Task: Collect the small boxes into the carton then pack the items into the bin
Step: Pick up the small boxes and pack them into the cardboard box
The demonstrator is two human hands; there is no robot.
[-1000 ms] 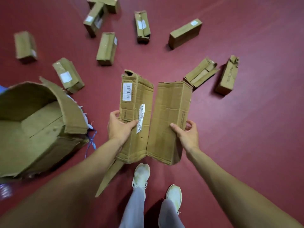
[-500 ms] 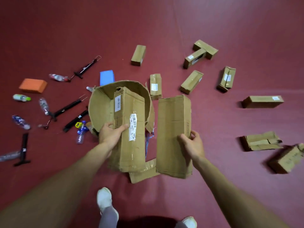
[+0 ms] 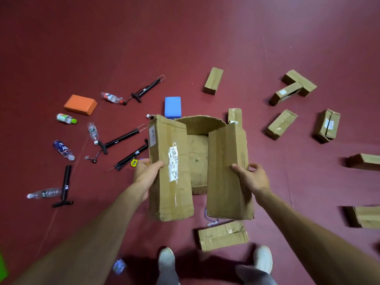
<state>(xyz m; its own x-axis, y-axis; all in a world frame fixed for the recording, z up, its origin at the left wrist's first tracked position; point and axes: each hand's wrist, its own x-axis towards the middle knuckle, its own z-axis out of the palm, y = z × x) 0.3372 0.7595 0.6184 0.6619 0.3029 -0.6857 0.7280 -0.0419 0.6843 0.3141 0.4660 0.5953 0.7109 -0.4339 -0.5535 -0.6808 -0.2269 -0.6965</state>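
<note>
Head view looks down on two long cardboard boxes held upright over an open carton (image 3: 200,122), which stands on the floor (image 3: 185,38) just past the person's shoes (image 3: 167,261). The left hand (image 3: 147,173) has its grip curled round the edge of the labelled box (image 3: 170,167), thumb across the front. The right hand (image 3: 251,177) holds the plain box (image 3: 228,171) the same way, thumb on the face and fingers behind.

Both boxes hang above the carton's near rim, one at each side, and what shows of the carton's bottom between them looks bare. The step in hand seems to be dropping them in. Each box looks long next to the opening, so it is probably best to lower one at a time and lay it flat against a wall, leaving space for the rest. The carton's rim is bent and soft, so leaning on it may fold it.

More small boxes (image 3: 281,124) lie scattered well apart on the right, and a flattened box (image 3: 223,235) sits near the feet. On the left are bottles (image 3: 93,132), black tools (image 3: 121,138), an orange block (image 3: 80,104) and a blue block (image 3: 173,106). The floor is smooth dark red. I cannot make out a bin.
</note>
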